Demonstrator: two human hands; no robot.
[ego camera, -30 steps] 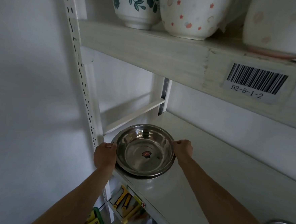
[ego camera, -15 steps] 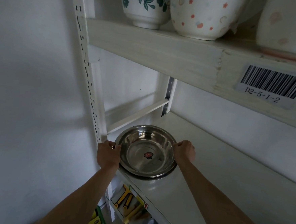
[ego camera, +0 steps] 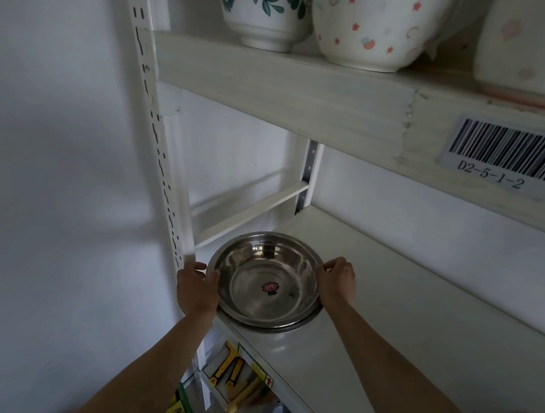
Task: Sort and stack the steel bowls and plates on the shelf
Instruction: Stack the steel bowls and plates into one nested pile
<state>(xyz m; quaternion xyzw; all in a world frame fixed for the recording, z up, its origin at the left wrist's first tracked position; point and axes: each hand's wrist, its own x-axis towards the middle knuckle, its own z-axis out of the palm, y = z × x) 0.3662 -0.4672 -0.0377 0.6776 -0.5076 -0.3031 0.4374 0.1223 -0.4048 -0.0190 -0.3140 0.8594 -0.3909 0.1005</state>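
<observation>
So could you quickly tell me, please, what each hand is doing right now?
Left hand: on the left rim of the steel bowl, fingers loosely spread.
Right hand: fingertips pinching the bowl's right rim.

Two bare forearms enter from bottom edge, no sleeves visible up to frame border. No watch, bracelet or band on either wrist. No gloves. Bare ungloved left hand (ego camera: 197, 287): no ring seen on visible fingers, knuckles and back of hand facing camera. Bare ungloved right hand (ego camera: 337, 282): likewise unadorned, short nails as far as visible. No marks or tattoos discernible along forearms; lighting dim, fine detail soft.
</observation>
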